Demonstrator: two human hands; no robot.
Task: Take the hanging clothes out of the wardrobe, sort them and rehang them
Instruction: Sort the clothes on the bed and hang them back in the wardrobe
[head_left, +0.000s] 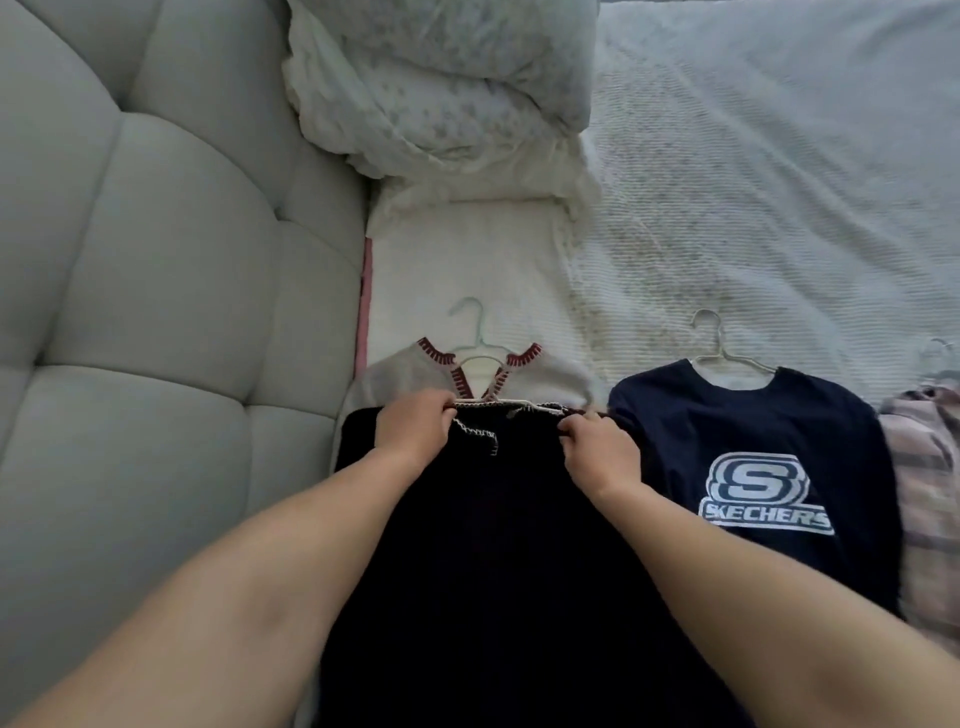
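A dark garment (498, 561) with pale stitching at its top lies on the bed in front of me, over a white hanger bar (511, 402). My left hand (413, 431) pinches the garment's top edge at the left. My right hand (600, 449) pinches the same edge at the right. Beneath it lies a grey top with red stitched neckline (415, 371) on a pale hanger (475, 327). To the right lies a navy Skechers T-shirt (753, 467) on a white hanger (719, 345).
A pink checked garment (924, 493) on another hanger lies at the far right edge. Folded white bedding (441, 93) is piled at the back. A grey padded headboard (156, 260) fills the left side. The pale bedspread (779, 182) stretches to the back right.
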